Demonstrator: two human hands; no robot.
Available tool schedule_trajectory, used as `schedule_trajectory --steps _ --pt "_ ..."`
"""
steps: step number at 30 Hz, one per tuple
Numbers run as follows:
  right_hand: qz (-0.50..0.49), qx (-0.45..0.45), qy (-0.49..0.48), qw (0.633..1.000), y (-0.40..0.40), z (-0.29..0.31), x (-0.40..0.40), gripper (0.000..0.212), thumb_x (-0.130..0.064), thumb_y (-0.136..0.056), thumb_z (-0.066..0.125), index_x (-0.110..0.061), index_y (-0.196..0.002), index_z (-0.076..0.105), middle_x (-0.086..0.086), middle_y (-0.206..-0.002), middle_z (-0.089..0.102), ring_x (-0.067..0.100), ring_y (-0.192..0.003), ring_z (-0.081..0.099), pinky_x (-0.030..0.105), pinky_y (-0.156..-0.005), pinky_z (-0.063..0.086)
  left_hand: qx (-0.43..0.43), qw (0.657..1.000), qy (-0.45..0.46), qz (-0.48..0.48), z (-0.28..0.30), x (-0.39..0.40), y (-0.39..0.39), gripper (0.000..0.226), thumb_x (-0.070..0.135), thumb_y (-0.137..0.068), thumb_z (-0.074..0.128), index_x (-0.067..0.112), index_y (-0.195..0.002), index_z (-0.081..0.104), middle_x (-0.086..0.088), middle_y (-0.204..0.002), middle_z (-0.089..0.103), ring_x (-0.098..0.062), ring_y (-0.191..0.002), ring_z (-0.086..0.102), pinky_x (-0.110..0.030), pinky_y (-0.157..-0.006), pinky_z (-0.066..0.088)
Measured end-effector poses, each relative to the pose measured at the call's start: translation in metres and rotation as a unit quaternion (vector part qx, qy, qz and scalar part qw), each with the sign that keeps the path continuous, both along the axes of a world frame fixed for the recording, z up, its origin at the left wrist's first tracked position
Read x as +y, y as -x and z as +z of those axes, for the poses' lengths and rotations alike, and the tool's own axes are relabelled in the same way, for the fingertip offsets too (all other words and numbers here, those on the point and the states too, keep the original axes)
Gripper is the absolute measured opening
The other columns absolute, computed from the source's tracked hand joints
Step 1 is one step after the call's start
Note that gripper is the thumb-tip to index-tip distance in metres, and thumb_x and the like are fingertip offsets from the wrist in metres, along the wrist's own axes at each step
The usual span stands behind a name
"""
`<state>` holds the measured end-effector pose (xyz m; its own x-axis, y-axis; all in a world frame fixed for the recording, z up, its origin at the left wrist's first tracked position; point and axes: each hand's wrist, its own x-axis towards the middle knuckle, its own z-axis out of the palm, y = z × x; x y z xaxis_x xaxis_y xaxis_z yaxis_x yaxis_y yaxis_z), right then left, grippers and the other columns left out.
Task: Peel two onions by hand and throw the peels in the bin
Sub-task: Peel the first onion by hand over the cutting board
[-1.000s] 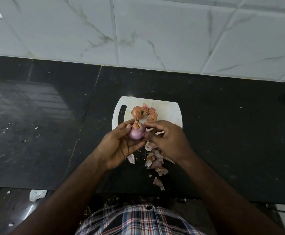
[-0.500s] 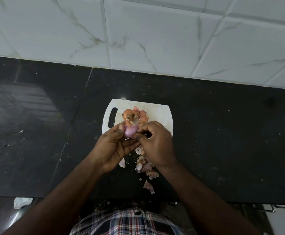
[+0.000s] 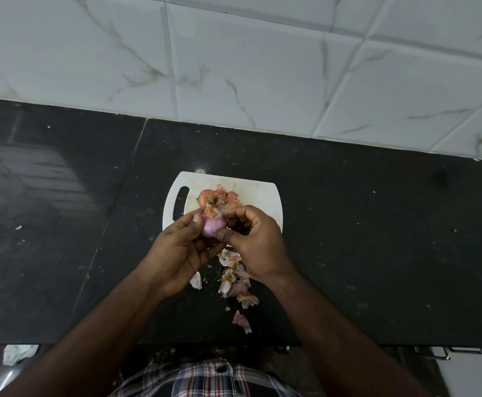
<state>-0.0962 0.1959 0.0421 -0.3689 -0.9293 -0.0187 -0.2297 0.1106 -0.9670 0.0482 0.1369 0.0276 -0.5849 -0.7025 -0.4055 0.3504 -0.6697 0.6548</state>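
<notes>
My left hand [image 3: 176,250] grips a small purple onion [image 3: 214,225], mostly bare, with a tuft of dry skin at its top. My right hand [image 3: 255,242] pinches the onion's right side with thumb and curled fingers. Both hands hover over the near edge of a white cutting board [image 3: 259,193]. A second onion [image 3: 208,197] in its orange skin lies on the board beside loose peel [image 3: 229,197]. Several torn peels [image 3: 235,282] lie scattered on the black counter below my hands.
The black stone counter [image 3: 377,239] runs left to right against a white tiled wall [image 3: 262,67]. A crumpled white scrap [image 3: 19,353] lies on the floor at lower left. A metal handle [image 3: 446,352] shows under the counter edge at right. No bin is in view.
My right thumb and fingers have shifted round the onion's right side, closing in against the left hand. The camera view has drifted slightly; the peels on the counter lie as before.
</notes>
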Motion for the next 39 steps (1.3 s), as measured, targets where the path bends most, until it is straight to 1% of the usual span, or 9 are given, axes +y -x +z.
schedule_trajectory --steps 2,5,10,14,18,26,31,34,39 --pt "0.006 0.007 -0.007 1.0 0.0 0.001 0.0 0.026 -0.025 -0.074 0.086 -0.027 -0.094 0.069 -0.012 -0.083 0.069 -0.002 -0.078 0.064 0.027 -0.075 0.058 -0.004 1.0 0.001 0.002 0.0 0.0 0.0 0.044 0.025 -0.097 0.05 0.001 -0.134 0.055 -0.021 -0.129 0.065 -0.034 -0.121 0.064 -0.041 -0.095 0.057" --pt "0.033 0.009 -0.028 0.999 0.003 0.002 -0.001 0.024 -0.024 -0.076 0.084 -0.03 -0.09 0.065 -0.013 -0.079 0.066 -0.004 -0.071 0.061 0.021 -0.067 0.054 -0.009 1.0 -0.002 0.005 -0.001 -0.001 -0.002 0.046 0.025 -0.097 0.05 0.002 -0.136 0.053 -0.023 -0.131 0.064 -0.036 -0.125 0.06 -0.042 -0.098 0.054" --pt "0.066 0.016 -0.059 0.996 0.008 0.003 -0.004 0.02 -0.024 -0.082 0.08 -0.028 -0.09 0.063 -0.01 -0.082 0.065 0.0 -0.073 0.061 0.023 -0.07 0.054 -0.013 1.0 0.002 0.017 0.002 0.002 0.002 0.038 0.021 -0.103 0.045 0.002 -0.134 0.055 -0.021 -0.128 0.066 -0.032 -0.118 0.066 -0.04 -0.096 0.056" --pt "0.078 0.025 -0.066 0.994 0.012 0.006 -0.009 0.019 -0.022 -0.085 0.077 -0.028 -0.087 0.059 -0.012 -0.081 0.062 -0.001 -0.072 0.057 0.018 -0.068 0.049 -0.009 1.0 0.002 0.026 0.009 0.001 0.007 0.036 0.02 -0.103 0.045 -0.001 -0.13 0.056 -0.023 -0.125 0.068 -0.03 -0.11 0.07 -0.039 -0.093 0.057" --pt "0.088 0.038 -0.075 0.993 0.017 0.007 -0.015 0.018 -0.028 -0.085 0.077 -0.027 -0.089 0.059 -0.009 -0.083 0.063 0.007 -0.077 0.058 0.029 -0.072 0.051 0.005 1.0 0.002 0.027 0.016 -0.001 0.009 0.034 0.019 -0.105 0.042 -0.001 -0.128 0.058 -0.023 -0.123 0.069 -0.032 -0.112 0.069 -0.04 -0.093 0.057" --pt "0.094 0.047 -0.084 0.991 0.016 0.012 -0.014 0.018 -0.033 -0.087 0.074 -0.031 -0.084 0.057 -0.007 -0.083 0.063 0.011 -0.078 0.06 0.038 -0.075 0.056 0.007 0.999 0.01 0.038 0.021 0.004 0.01 0.033 0.02 -0.104 0.041 -0.001 -0.12 0.062 -0.023 -0.119 0.071 -0.031 -0.107 0.071 -0.039 -0.091 0.058" --pt "0.093 0.063 -0.079 0.991 0.014 0.016 -0.012 0.017 -0.031 -0.089 0.072 -0.024 -0.085 0.058 -0.001 -0.082 0.062 0.013 -0.076 0.058 0.044 -0.076 0.055 0.004 0.999 0.014 0.048 0.025 0.007 0.012 0.032 0.019 -0.105 0.041 -0.001 -0.118 0.063 -0.022 -0.115 0.072 -0.03 -0.103 0.073 -0.037 -0.086 0.06" --pt "0.069 0.052 -0.065 0.994 0.013 0.014 -0.009 0.014 -0.025 -0.087 0.074 -0.018 -0.089 0.062 -0.004 -0.081 0.063 0.011 -0.075 0.058 0.041 -0.077 0.055 -0.004 0.999 0.022 0.048 0.026 0.008 0.012 0.032 0.019 -0.106 0.041 -0.001 -0.119 0.063 -0.021 -0.115 0.072 -0.029 -0.103 0.073 -0.037 -0.086 0.06" --pt "0.008 0.038 0.017 0.999 0.008 0.013 -0.003 0.019 -0.014 -0.078 0.081 -0.024 -0.09 0.07 -0.007 -0.089 0.072 0.003 -0.083 0.066 0.02 -0.077 0.055 -0.016 0.998 0.04 0.042 0.024 0.009 0.009 0.033 0.019 -0.105 0.044 -0.002 -0.125 0.06 -0.021 -0.117 0.071 -0.031 -0.107 0.071 -0.037 -0.088 0.06"
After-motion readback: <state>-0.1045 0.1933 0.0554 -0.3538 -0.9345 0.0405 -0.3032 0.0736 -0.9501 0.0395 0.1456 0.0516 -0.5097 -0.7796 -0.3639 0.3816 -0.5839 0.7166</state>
